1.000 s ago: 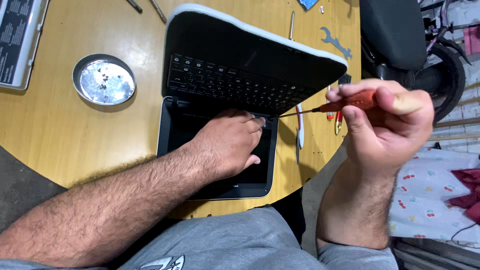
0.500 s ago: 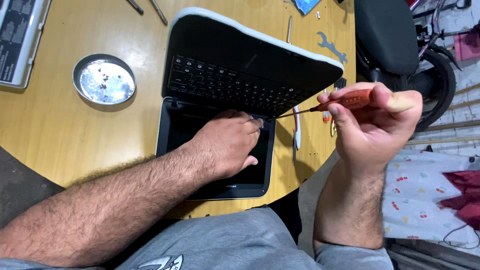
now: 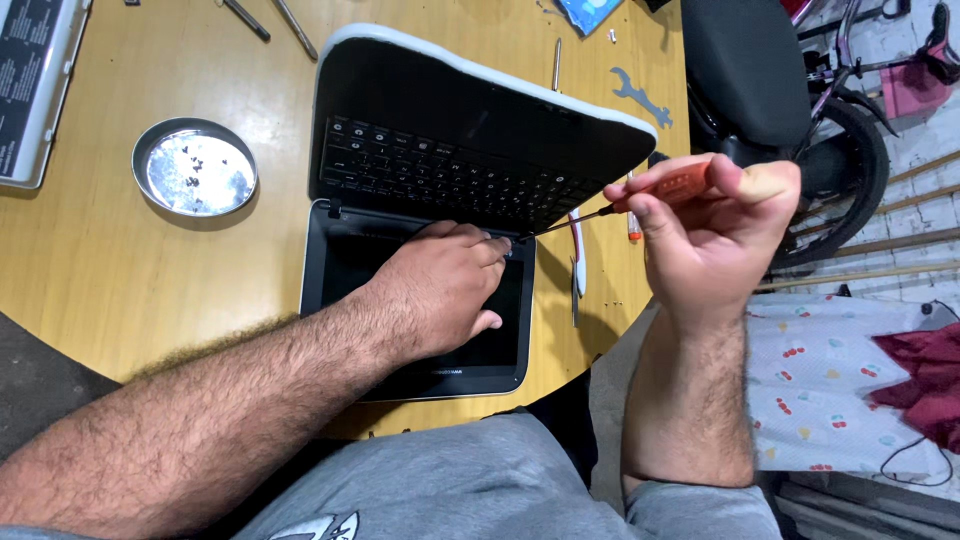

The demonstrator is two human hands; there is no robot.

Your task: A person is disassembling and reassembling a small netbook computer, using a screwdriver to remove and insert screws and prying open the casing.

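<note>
Screwdriver with an orange-red plastic handle and a thin dark metal shaft [image 3: 640,200] is gripped in the right hand [image 3: 715,235], whose fingers are closed around the handle. Its long axis is laid nearly level, slightly tilted: the handle is raised toward the right, and the tip is pointed left and a little down, at the right end of the hinge line of a small black laptop with a white-edged lid [image 3: 450,130]. Whether the tip is touching the laptop cannot be told. The left hand [image 3: 445,290] is laid palm down on the dark lower half of the laptop, its fingers bent and pressed near the spot where the tip is aimed; nothing is clasped in it.

The laptop is set open on a round yellow wooden table [image 3: 90,270], close to the curved near edge of the table. To the right of the laptop only a narrow strip of tabletop is left, where a white slim tool [image 3: 578,262] is lain, and a grey flat metal spanner [image 3: 640,97] is placed farther back. To the left, bare wood is seen, with a round shiny metal dish holding small dark screws [image 3: 195,168] well apart from the laptop.

A black chair [image 3: 745,70] and a bicycle wheel [image 3: 850,180] are seen beyond the table on the right, above a white cloth printed with red cherries [image 3: 840,370].
</note>
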